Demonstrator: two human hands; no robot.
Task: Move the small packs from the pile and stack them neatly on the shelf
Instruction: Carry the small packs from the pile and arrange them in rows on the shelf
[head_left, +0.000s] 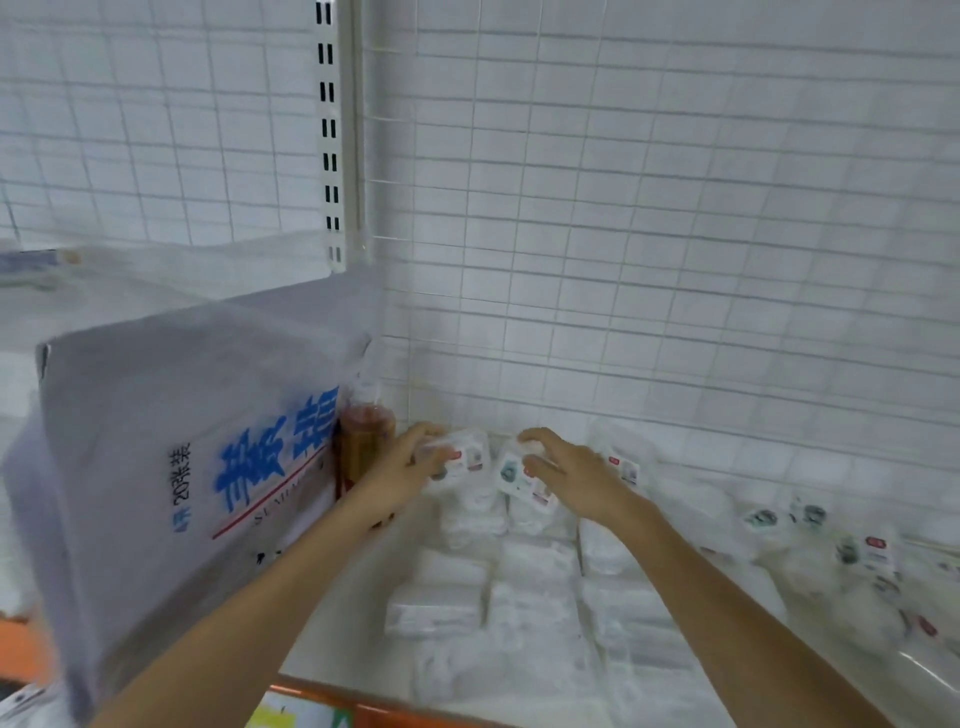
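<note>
Small white packs with red and grey labels lie on the white shelf (343, 634). My left hand (402, 470) grips one pack (465, 457) at the back of the shelf, close to the wire grid wall. My right hand (576, 475) grips another pack (519, 480) right beside it. Both packs sit on top of stacked packs (483, 514). Rows of flat packs (530, 587) fill the shelf in front of my hands. A loose pile of packs (852, 566) lies at the right.
A large grey package with blue characters (171, 467) stands at the left of the shelf. A brown bottle (363, 441) is wedged between it and my left hand. The white wire grid back wall (649, 260) and a slotted upright (330, 135) rise behind. An orange shelf edge (332, 699) runs along the front.
</note>
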